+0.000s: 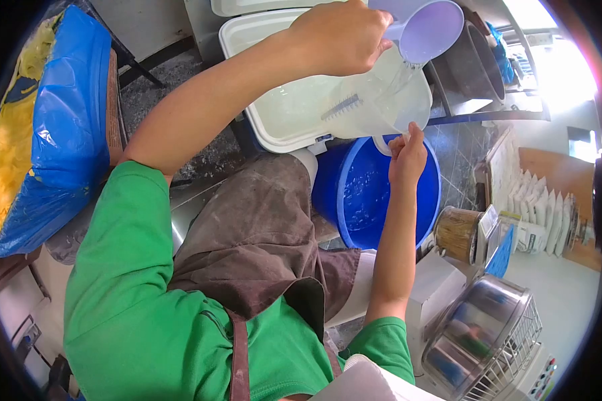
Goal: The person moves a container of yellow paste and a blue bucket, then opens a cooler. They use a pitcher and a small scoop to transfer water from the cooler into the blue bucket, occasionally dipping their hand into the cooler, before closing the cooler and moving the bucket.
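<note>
My left hand point(341, 41) is closed on a lavender plastic dipper point(432, 31), which is tipped with its mouth facing down and to the right. A stream of water point(403, 79) runs from its rim into a translucent measuring jug point(364, 119) with a dark scale on its wall. My right hand point(408, 158) grips the jug by its handle, with the jug tilted over a white lidded tub point(281, 144). Directly beneath my right hand stands a blue bucket point(344, 200) holding some water.
A blue plastic bag point(70, 127) with yellow contents stands at the left. To the right are a steel pot point(478, 327), a wire rack point(515, 341), a round brown container point(456, 230) and a row of white packets point(542, 204). A dark basin point(465, 67) sits at the upper right.
</note>
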A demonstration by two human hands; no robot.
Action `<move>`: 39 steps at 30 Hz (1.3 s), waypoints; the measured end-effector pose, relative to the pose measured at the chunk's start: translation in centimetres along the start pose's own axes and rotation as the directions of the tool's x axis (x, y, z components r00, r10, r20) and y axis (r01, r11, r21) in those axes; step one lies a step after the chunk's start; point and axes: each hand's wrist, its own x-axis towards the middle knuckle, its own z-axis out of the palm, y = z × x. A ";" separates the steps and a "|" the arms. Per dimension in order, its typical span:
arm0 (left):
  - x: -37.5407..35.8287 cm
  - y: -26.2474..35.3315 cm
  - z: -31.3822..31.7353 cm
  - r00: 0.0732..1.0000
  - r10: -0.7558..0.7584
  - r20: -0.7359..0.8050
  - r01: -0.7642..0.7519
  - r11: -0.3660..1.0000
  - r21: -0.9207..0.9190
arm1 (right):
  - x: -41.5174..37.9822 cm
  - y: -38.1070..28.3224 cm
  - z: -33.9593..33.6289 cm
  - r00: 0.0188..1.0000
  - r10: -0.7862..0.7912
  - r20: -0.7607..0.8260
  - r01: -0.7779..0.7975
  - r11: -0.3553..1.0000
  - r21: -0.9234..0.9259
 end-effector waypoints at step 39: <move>0.3 0.5 -1.2 0.997 0.071 0.005 -0.070 0.993 -0.098 | 0.0 0.3 0.1 0.997 0.009 -0.075 -0.010 1.000 -0.015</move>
